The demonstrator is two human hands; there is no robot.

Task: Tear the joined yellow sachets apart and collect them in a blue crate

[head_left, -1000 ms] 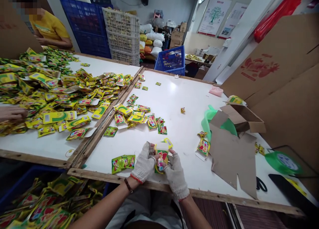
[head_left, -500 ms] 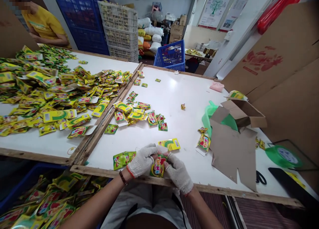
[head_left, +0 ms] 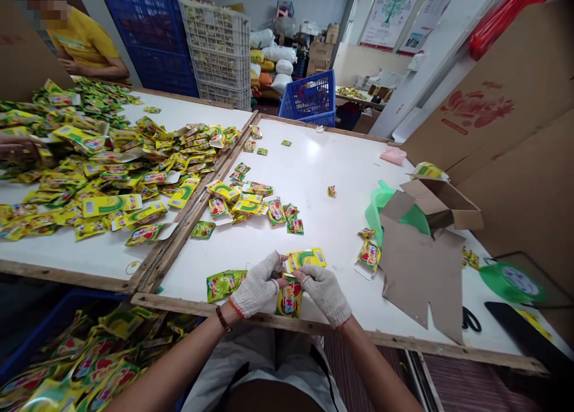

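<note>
At the table's front edge, my left hand and my right hand wear white gloves with bare fingertips. Between them they hold a small green and yellow candy box upright, pinching its top end from both sides. A yellow box lies flat just behind my fingers. Left of my left hand are green candy packets. Farther back lies a small group of boxes and packets.
A big heap of packets covers the left table, with a person behind it. On the right are flattened cardboard, green tape and scissors. A full blue crate stands below left.
My fingers have closed in over the top of the box, and my right hand has risen slightly. Another person's hand has appeared at the heap on the far left.
</note>
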